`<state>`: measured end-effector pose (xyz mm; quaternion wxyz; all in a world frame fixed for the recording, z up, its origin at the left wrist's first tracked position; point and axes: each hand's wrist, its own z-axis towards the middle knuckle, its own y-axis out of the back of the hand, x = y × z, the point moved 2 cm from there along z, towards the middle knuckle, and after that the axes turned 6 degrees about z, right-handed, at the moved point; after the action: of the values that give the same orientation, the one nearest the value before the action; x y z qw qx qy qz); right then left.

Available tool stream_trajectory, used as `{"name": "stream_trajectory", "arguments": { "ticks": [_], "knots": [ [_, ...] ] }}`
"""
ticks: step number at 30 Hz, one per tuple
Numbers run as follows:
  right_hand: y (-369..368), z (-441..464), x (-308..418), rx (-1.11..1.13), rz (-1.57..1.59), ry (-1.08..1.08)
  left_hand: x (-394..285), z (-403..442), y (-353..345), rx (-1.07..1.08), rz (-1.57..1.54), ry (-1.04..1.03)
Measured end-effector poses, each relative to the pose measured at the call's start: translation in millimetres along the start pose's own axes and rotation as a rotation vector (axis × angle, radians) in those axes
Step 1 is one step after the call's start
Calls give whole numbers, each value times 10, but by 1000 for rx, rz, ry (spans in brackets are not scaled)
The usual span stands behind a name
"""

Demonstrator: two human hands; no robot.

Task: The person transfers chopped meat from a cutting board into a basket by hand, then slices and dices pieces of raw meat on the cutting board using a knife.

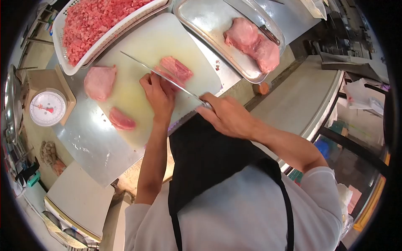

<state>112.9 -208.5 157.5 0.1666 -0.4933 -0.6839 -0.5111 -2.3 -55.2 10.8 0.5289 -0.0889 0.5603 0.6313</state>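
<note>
While the right hand (pixel 229 115) grips a long-bladed knife (pixel 163 76), the left hand (pixel 160 97) holds raw meat (pixel 178 69) with curled fingers on a white cutting board (pixel 203 65). Two more cuts (pixel 99 83) lie left; far left, chopped meat (pixel 90 27) fills a perforated basket (pixel 102 48); far right, a metal tray (pixel 199 21) bears larger pieces (pixel 253 42).

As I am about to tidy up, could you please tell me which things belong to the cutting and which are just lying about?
Belonging to the cutting:
long knife
meat at its blade
cutting board

Apparently just lying about:
dial scale
second knife at the metal tray
</note>
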Motion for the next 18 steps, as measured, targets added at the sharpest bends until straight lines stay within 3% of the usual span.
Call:
{"name": "stream_trajectory", "arguments": {
  "ticks": [2,5,8,11,18],
  "knots": [
    [27,-113,8,42,-28,-88,-2,55,-24,13,-5,25],
    [-18,28,-57,39,-16,-54,29,59,-33,34,-32,36],
    [-247,509,-179,-30,-75,134,35,51,-30,52,-61,47],
    [-329,873,-131,4,-74,101,-30,61,6,47,-92,86],
    [-248,419,-320,34,-68,11,66,110,-43,-25,-51,16]
  ]
}}
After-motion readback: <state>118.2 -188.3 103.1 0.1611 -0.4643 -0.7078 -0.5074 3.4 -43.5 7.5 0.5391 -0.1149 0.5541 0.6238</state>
